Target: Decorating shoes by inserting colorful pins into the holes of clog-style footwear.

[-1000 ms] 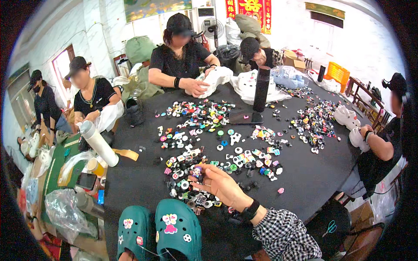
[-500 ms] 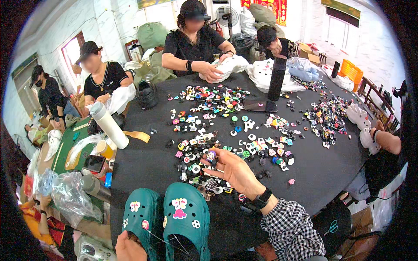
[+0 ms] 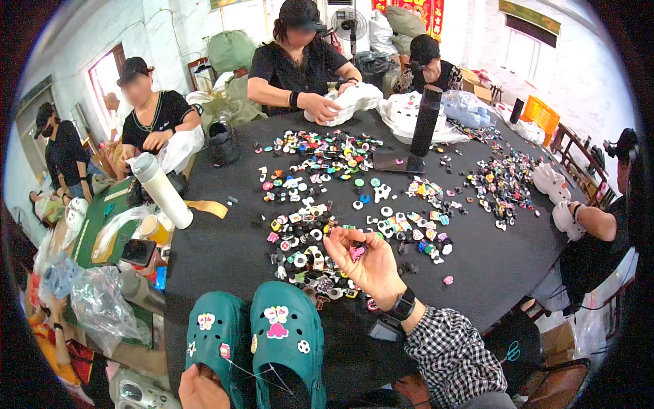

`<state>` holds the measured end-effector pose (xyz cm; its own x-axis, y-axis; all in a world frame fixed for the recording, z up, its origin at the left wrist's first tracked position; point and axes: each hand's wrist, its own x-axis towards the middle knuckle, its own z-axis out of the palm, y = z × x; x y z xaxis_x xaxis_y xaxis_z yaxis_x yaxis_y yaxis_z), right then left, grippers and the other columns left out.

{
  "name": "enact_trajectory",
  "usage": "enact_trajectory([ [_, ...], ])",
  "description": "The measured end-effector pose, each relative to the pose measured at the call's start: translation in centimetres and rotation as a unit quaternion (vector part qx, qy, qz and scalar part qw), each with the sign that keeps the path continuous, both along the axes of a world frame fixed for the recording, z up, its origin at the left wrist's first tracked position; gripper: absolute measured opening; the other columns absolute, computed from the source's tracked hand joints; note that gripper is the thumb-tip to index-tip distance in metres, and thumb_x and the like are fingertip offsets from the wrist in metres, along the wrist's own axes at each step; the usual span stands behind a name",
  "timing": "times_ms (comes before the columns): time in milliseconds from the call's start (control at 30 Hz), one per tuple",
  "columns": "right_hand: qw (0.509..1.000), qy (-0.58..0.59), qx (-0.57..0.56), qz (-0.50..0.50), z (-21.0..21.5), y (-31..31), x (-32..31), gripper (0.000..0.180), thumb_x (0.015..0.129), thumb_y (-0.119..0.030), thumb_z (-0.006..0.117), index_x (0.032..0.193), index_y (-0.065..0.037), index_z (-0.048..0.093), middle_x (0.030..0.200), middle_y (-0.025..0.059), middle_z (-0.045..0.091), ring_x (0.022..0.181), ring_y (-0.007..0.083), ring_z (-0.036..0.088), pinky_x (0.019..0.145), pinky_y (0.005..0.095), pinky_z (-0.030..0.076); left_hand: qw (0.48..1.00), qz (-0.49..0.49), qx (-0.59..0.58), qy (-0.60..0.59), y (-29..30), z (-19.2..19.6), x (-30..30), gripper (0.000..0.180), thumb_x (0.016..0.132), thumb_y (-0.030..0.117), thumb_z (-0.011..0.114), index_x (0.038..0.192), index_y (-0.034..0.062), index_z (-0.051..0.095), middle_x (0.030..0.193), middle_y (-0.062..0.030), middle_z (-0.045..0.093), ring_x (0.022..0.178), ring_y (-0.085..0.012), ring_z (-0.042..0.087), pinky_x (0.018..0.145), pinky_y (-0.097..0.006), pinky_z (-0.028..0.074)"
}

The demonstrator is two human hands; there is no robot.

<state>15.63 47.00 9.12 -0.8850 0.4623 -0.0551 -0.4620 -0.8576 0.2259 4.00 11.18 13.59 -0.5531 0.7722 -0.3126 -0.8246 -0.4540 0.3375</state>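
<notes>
From the head camera, we see our right hand (image 3: 368, 262) raised palm-up over the black round table (image 3: 225, 252), its fingers loosely curled around a small pink shoe charm (image 3: 356, 252) that rests against the fingertips, just above the spread of many-coloured charms (image 3: 320, 225). The hold is a light cradle, not a firm pinch. We judge the charm to be light, rubbery and slightly flexible, unlikely to break but easy to drop because it is so small; thumb and forefinger on its flat faces look like the best place to take it.

The wrist, with a black watch band (image 3: 402, 305), bends back, and the checked sleeve (image 3: 449, 354) enters from the lower right. Our left hand (image 3: 201, 388) sits at the lower edge, at the heel of a pair of teal foam clogs (image 3: 252, 341) already dressed with several charms; whether it grips the clog or only rests against it we cannot tell. Other people sit around the table's far side, handling white clogs.
</notes>
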Motion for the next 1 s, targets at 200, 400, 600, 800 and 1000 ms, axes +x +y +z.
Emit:
enact_trajectory([
  [200, 0.993, 0.107, 0.045, 0.032, -0.3, -0.6, 0.1, 0.019, 0.091, -0.013, 0.041, 0.073, -0.006, 0.041, 0.093, 0.0104, 0.053, 0.106, 0.0272, 0.058, 0.113, 0.0537, 0.034, 0.999, 0.001, 0.033, -0.018, -0.1, 0.0, 0.2, 0.022, 0.098, 0.012, 0.05, 0.095, -0.0014, 0.066, 0.09, -0.01, 0.073, 0.08, -0.0159, 0.071, 0.07, -0.025, 0.059],
  [400, 0.995, 0.051, 0.069, 0.041, -1.0, -0.3, -0.3, 0.013, 0.089, -0.011, 0.044, 0.078, -0.004, 0.047, 0.093, 0.0078, 0.054, 0.097, 0.0209, 0.058, 0.096, 0.0406, 0.047, 0.998, 0.01, 0.054, 0.003, -0.4, 0.3, 0.7, 0.022, 0.099, 0.013, 0.049, 0.1, -0.0024, 0.064, 0.094, -0.0106, 0.072, 0.085, -0.0176, 0.07, 0.075, -0.028, 0.059],
  [600, 0.967, -0.097, 0.231, -0.046, -0.8, 1.5, 0.2, 0.019, 0.103, -0.025, 0.047, 0.101, -0.007, 0.056, 0.081, 0.0007, 0.051, 0.065, 0.0075, 0.039, 0.052, 0.0172, 0.034, 0.997, 0.014, 0.069, -0.031, -0.8, -0.8, 1.6, 0.023, 0.099, 0.014, 0.049, 0.091, -0.0002, 0.065, 0.083, -0.0103, 0.072, 0.081, -0.0181, 0.071, 0.073, -0.028, 0.058],
  [800, 0.748, -0.347, 0.543, -0.155, -0.7, 4.5, 0.2, 0.051, 0.093, -0.004, 0.049, 0.143, -0.011, 0.042, 0.116, 0.0048, 0.055, 0.084, 0.0087, 0.049, 0.072, 0.0228, 0.043, 0.997, 0.05, 0.046, -0.044, -1.4, -0.5, 2.8, 0.019, 0.098, 0.015, 0.051, 0.091, 0.0031, 0.064, 0.087, -0.006, 0.071, 0.078, -0.0154, 0.069, 0.071, -0.028, 0.057],
  [1000, 0.452, -0.459, 0.74, -0.194, -2.3, 6.7, 0.3, 0.076, 0.088, 0.012, 0.043, 0.154, -0.014, 0.016, 0.143, 0.0201, 0.039, 0.095, 0.0199, 0.065, 0.076, 0.0289, 0.056, 0.985, 0.134, -0.09, 0.058, -0.8, -1.2, 1.7, 0.045, 0.091, 0.015, 0.056, 0.133, 0.0003, 0.046, 0.13, -0.0139, 0.056, 0.123, -0.0258, 0.049, 0.108, -0.044, 0.033],
])
